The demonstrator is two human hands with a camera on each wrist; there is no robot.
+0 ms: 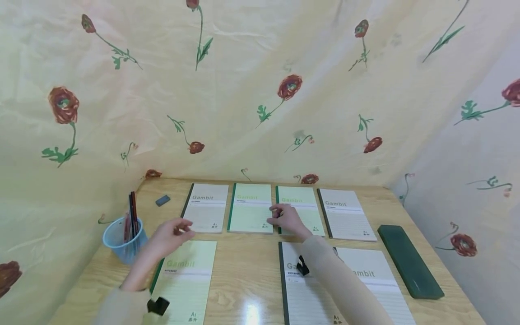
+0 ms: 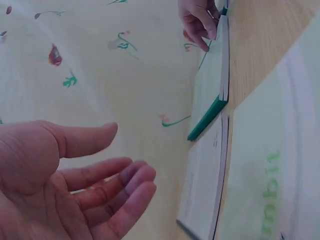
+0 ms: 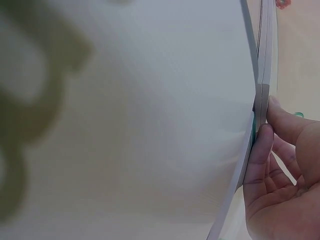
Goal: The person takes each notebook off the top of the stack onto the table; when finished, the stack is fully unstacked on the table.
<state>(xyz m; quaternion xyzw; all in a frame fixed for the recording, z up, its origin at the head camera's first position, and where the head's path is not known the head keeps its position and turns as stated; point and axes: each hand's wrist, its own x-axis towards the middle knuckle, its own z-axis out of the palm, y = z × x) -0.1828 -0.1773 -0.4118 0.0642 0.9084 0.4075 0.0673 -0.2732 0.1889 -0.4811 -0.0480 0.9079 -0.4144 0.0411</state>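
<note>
My right hand (image 1: 289,220) is at the back row of Gambit notebooks, fingertips at the right edge of a pale green notebook (image 1: 249,212). Another green notebook (image 1: 302,207) lies partly under that hand. In the right wrist view, the thumb and forefinger (image 3: 260,150) come close together beside the notebook edges, with a small gap. My left hand (image 1: 169,237) hovers holding nothing, fingers loosely bent, near the lower left corner of a white notebook (image 1: 207,212). Below it lies a front-row green notebook (image 1: 187,282), partly covered by the left forearm.
A white notebook (image 1: 347,214) ends the back row at right. Two more white notebooks (image 1: 378,280) lie under my right forearm. A blue pen cup (image 1: 122,243) with pencils stands at left, near a dark blue eraser (image 1: 163,201). A dark green case (image 1: 410,262) lies at right.
</note>
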